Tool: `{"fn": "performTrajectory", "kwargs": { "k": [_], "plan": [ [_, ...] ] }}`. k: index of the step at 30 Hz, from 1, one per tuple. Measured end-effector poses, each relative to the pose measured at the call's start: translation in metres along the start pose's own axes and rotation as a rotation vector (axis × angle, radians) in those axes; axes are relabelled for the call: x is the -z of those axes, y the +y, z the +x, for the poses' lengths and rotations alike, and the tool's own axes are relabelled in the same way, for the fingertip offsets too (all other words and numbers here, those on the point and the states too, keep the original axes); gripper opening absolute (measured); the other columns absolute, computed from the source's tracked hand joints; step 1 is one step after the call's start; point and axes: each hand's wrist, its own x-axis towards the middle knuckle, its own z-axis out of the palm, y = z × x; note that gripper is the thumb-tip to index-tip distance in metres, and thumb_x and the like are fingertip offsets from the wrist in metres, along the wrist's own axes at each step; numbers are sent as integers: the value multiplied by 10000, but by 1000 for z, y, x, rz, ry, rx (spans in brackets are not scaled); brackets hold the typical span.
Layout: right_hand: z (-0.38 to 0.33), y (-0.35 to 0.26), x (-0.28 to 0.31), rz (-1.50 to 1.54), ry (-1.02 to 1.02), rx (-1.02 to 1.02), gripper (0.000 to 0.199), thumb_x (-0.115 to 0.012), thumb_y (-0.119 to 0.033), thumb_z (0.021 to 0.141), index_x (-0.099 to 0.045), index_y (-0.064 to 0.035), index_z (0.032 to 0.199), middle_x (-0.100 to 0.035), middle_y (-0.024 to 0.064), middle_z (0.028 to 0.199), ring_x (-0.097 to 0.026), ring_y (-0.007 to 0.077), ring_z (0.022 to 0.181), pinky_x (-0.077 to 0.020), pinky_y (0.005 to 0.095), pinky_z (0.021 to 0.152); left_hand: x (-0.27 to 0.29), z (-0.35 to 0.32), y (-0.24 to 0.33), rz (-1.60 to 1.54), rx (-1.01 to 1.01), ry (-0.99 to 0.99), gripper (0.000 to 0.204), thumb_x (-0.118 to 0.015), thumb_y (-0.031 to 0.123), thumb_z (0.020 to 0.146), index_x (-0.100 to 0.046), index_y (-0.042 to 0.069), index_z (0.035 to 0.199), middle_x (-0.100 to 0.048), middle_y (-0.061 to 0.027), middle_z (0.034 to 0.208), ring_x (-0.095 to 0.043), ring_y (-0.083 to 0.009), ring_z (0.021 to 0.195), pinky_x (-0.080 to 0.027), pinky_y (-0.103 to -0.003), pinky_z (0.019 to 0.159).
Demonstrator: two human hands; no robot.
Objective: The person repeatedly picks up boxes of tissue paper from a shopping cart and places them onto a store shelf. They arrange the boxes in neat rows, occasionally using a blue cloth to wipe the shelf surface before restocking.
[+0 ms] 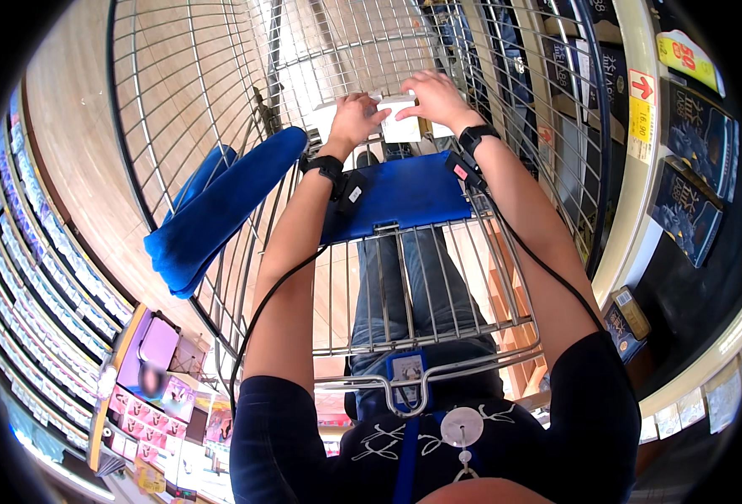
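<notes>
Together, left hand and right hand grip a white box between them.

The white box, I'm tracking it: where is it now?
In the head view, upper centre: the white box is held between the left hand and right hand, above the shopping cart's blue flap.
</notes>
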Motion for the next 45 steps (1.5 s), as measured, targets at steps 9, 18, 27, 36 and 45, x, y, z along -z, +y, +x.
{"fn": "performTrajectory", "kwargs": {
  "k": [9, 18, 27, 36, 45],
  "plan": [
    [-8, -58, 62, 156, -129, -114, 391, -618, -306, 877, -601, -5, 1126, -668, 165, 1000, -638, 296, 920, -496, 375, 809, 102, -53, 26, 31, 131, -396, 515, -642, 406, 810, -600, 52, 1181, -642, -184, 1112, -612, -318, 1030, -470, -368, 895],
    [-26, -255, 84, 512, -185, 262, 404, -640, -352, 853, -631, -17, 1078, -686, 147, 925, -651, 266, 873, -502, 352, 765, 250, -229, 110, -74, 3, -202, 407, -596, 357, 891, -609, 37, 1142, -654, -154, 1084, -623, -305, 1004, -484, -361, 855],
    [-42, -368, 44, 489, 80, 248, 690, -793, -322, 671, -482, 40, 1169, -645, 197, 985, -644, 296, 917, -504, 358, 812, 297, -370, 113, -546, 195, 168, 329, -598, 195, 921, -566, 15, 1194, -644, -107, 1111, -596, -171, 1033, -452, -294, 917],
    [-173, -405, 179, 681, 46, 520, 364, -712, -150, 749, -567, -4, 1048, -617, 50, 848, -574, 106, 789, -478, 283, 727, 316, -375, 156, -214, -207, 557, 932, -842, 162, 644, -326, 66, 1414, -390, -169, 1422, -388, -279, 1309, -347, -404, 1058],
    [-339, -393, 231, 1249, 915, 400, 416, -667, -53, 852, -426, -30, 1190, -556, 67, 1075, -560, 102, 944, -460, 254, 831, 284, -349, 300, -477, -494, 24, 801, -832, 187, 649, -415, -7, 1305, -548, -140, 1208, -529, -234, 1124, -421, -367, 961]
  ]
}}
